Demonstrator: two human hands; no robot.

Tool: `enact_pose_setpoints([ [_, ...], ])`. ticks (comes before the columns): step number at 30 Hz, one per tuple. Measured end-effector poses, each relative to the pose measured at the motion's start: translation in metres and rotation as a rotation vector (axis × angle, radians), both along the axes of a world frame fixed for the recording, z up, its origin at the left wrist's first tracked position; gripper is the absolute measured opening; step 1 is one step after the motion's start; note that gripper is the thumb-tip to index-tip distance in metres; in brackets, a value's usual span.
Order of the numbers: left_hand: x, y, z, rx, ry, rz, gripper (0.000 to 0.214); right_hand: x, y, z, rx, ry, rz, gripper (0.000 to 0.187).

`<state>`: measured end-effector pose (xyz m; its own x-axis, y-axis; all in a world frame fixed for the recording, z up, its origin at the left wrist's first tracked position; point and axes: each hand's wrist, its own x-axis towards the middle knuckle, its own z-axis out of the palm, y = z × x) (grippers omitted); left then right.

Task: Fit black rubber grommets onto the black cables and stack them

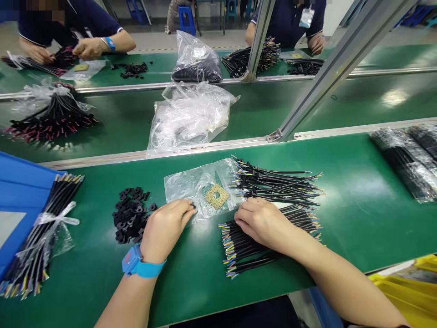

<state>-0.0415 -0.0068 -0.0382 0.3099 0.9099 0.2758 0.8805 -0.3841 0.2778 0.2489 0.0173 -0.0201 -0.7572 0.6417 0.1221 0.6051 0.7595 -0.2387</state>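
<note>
The left hand pinches a small black piece by the plastic bag; the right hand, fingers curled, covers black cables on the table, its grip impossible to tell.

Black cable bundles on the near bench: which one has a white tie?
The far-left bundle, its white tie knotted, beside the blue bin. Loose cables by the right hand look untied; far-right packs are plastic-wrapped.

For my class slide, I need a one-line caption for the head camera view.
Left hand pinching a small black piece, right hand over black cables, yellow sponge between them.
</note>
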Motion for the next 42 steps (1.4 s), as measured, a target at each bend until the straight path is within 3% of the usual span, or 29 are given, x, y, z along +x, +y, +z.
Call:
enact_pose_setpoints([
  [3, -0.009, -0.004, 0.004, -0.115, 0.078, -0.071, 0.034, -0.003, -0.001, -0.003, 0.023, 0.013, -0.010, 0.008],
  [8, -0.015, -0.007, 0.015, -0.217, 0.114, 0.026, 0.027, -0.007, -0.003, -0.006, 0.054, 0.036, 0.005, 0.014],
  [14, -0.006, -0.004, 0.010, -0.276, 0.024, 0.002, 0.031, -0.013, -0.005, -0.012, 0.123, 0.209, -0.104, 0.014],
  [22, -0.012, -0.009, 0.012, -0.320, -0.056, -0.043, 0.035, -0.020, -0.001, -0.022, 0.203, 0.063, -0.082, 0.021],
  [29, -0.009, -0.008, 0.012, -0.374, -0.098, 0.062, 0.030, -0.020, -0.001, -0.022, 0.289, -0.052, -0.082, 0.023],
  [34, -0.002, -0.004, 0.020, -0.439, -0.430, 0.148, 0.035, -0.019, 0.002, -0.026, 0.282, 0.020, -0.089, 0.030],
  [39, 0.011, 0.001, 0.020, -0.611, -0.951, 0.233, 0.044, -0.019, 0.006, -0.020, 0.155, 0.472, -0.063, 0.034],
  [42, 0.019, 0.002, 0.016, -0.733, -1.228, 0.252, 0.048, -0.021, 0.003, -0.012, 0.122, 0.638, -0.049, 0.032],
])
